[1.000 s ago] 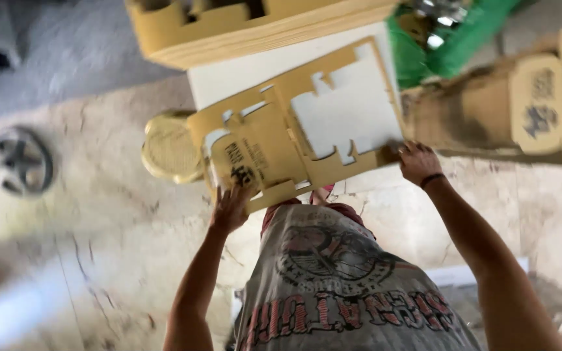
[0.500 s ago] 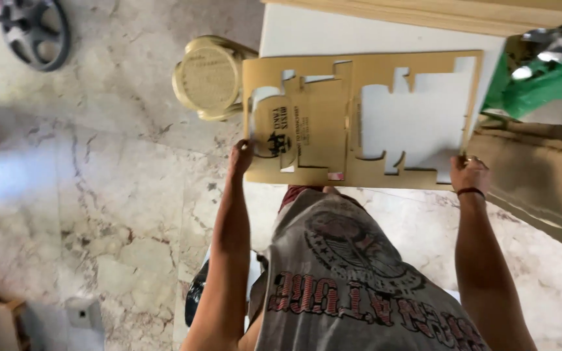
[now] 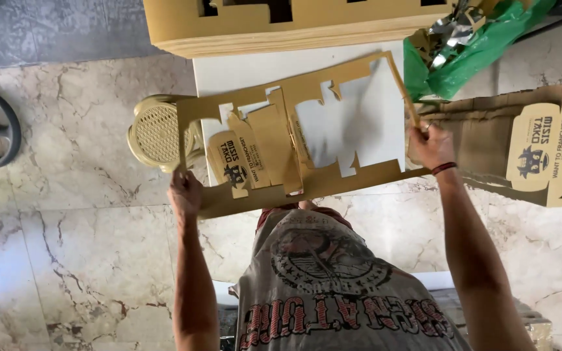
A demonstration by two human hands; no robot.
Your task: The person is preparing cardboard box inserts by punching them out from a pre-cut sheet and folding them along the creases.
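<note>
I held the die-cut tan cardboard sheet (image 3: 274, 146) stretched between both grips; left hand (image 3: 185, 193) pinching its near-left corner; right hand (image 3: 429, 145) clamping its right edge; long axis crosswise.

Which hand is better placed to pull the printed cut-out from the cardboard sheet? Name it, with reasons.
Left, probably. The left hand grips the cardboard sheet at its edge just beside the printed cut-out; the right hand holds the far edge, across the open gap.

Packaging workshop: stacked die-cut cardboard sheets (image 3: 294, 26), marble floor (image 3: 66, 247).
</note>
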